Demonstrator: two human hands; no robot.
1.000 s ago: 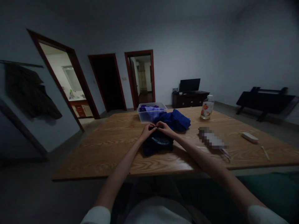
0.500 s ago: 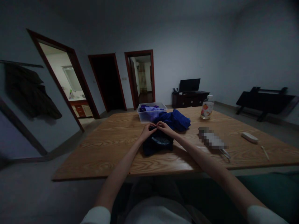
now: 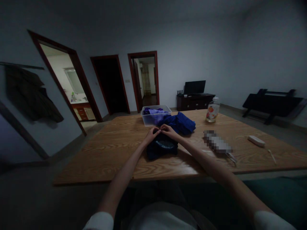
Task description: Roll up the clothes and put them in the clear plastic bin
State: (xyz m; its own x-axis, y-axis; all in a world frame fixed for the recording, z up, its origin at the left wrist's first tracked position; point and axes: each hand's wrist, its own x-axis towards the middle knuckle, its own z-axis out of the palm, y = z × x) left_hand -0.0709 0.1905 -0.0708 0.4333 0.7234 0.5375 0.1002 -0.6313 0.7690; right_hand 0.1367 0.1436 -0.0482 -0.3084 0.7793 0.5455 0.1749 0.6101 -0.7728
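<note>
A dark navy garment (image 3: 161, 147) lies bunched on the wooden table (image 3: 112, 150) in front of me. My left hand (image 3: 151, 134) and my right hand (image 3: 168, 130) meet at its far edge, fingertips pinching the cloth close together. Just behind them lies a brighter blue cloth (image 3: 179, 123), heaped against a clear plastic bin (image 3: 153, 115) that holds purple fabric.
A juice bottle (image 3: 212, 111) stands at the far right of the table. A blurred object (image 3: 217, 143), a white remote-like item (image 3: 256, 140) and a thin stick (image 3: 272, 156) lie to the right. Doorways and a TV stand line the back wall.
</note>
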